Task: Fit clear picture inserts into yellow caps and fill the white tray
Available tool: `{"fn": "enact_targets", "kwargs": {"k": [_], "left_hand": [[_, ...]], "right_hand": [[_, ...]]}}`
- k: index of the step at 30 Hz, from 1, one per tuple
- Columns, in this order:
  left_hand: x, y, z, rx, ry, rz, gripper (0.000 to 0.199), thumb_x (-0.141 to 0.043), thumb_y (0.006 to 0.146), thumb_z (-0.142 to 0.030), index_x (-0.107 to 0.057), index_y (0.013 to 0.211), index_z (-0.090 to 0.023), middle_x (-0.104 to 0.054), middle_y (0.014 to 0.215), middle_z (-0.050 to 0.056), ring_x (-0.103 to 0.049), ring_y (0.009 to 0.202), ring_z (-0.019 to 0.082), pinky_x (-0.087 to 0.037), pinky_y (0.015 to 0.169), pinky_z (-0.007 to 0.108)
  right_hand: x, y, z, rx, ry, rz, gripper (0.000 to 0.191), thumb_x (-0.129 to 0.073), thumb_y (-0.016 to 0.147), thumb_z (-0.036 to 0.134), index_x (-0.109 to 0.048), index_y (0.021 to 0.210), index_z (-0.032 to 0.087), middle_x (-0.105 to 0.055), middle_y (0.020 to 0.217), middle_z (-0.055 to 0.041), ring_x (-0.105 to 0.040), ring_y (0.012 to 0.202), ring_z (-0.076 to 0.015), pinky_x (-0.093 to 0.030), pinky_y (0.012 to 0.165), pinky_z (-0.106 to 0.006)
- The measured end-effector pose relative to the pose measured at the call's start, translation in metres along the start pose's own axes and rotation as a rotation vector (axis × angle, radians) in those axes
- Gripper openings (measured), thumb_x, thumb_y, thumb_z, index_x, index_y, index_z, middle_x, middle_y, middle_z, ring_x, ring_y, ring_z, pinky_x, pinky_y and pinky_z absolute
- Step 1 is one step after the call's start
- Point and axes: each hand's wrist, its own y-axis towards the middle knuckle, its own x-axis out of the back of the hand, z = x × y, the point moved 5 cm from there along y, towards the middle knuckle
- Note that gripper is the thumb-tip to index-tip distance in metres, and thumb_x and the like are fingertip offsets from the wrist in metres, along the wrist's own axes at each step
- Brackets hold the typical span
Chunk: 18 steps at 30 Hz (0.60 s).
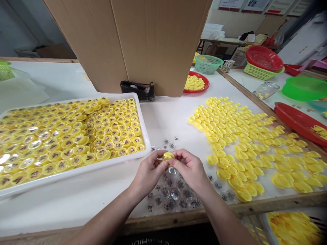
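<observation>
Both hands meet at the middle of the white table, pinching one small yellow round piece (168, 156) between thumbs and fingers. My left hand (152, 170) grips its left side, and my right hand (190, 168) its right side. Clear round discs with dark printed pictures (175, 194) lie beneath and around the hands. To the left, a white tray (145, 136) holds rows of yellow round pieces with pictures in them (107, 138). Plain yellow pieces (224, 126) are spread over the table on the right.
A tall cardboard box (143, 44) stands behind a black tape dispenser (138, 90). Red plate (206, 83) and green basket (208, 64) sit at the back. A wooden edge strip (178, 219) runs along the front; a container of yellow pieces (291, 228) is below right.
</observation>
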Motion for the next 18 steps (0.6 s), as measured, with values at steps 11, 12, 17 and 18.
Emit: {"fn": "enact_targets", "kwargs": {"k": [11,12,17,18], "left_hand": [[0.028,0.003,-0.074,-0.433,0.828,0.047,0.026,-0.057,0.079,-0.015,-0.062,0.104,-0.017,-0.062,0.1,0.008,-0.06,0.089,0.018,-0.049,0.081,0.026],[0.047,0.014,-0.079,-0.393,0.91,-0.016,0.027,-0.058,0.078,-0.016,-0.062,0.105,-0.018,-0.063,0.101,0.007,-0.06,0.089,0.018,-0.049,0.081,0.026],[0.166,0.087,-0.1,-0.149,1.159,-0.39,0.034,-0.059,0.076,-0.027,-0.06,0.109,-0.019,-0.067,0.1,0.005,-0.061,0.085,0.02,-0.048,0.079,0.029],[0.187,0.103,-0.101,-0.118,1.18,-0.435,0.035,-0.059,0.075,-0.028,-0.061,0.108,-0.018,-0.067,0.098,0.006,-0.061,0.085,0.021,-0.048,0.078,0.031]], "right_hand": [[-0.001,0.002,-0.015,-0.096,0.305,0.051,0.039,-0.069,0.077,0.041,-0.056,0.108,0.021,-0.064,0.079,-0.0011,-0.06,0.069,-0.0157,-0.048,0.058,-0.025],[0.004,0.003,-0.017,-0.092,0.297,0.017,0.042,-0.068,0.078,0.043,-0.054,0.111,0.021,-0.064,0.079,-0.0014,-0.06,0.069,-0.0161,-0.048,0.058,-0.025],[0.036,0.009,-0.035,-0.083,0.245,-0.188,0.051,-0.07,0.074,0.047,-0.053,0.113,0.019,-0.064,0.078,-0.0021,-0.058,0.068,-0.016,-0.048,0.057,-0.024],[0.039,0.01,-0.039,-0.089,0.25,-0.212,0.052,-0.071,0.073,0.047,-0.053,0.113,0.019,-0.064,0.078,-0.0019,-0.058,0.069,-0.016,-0.048,0.056,-0.024]]}}
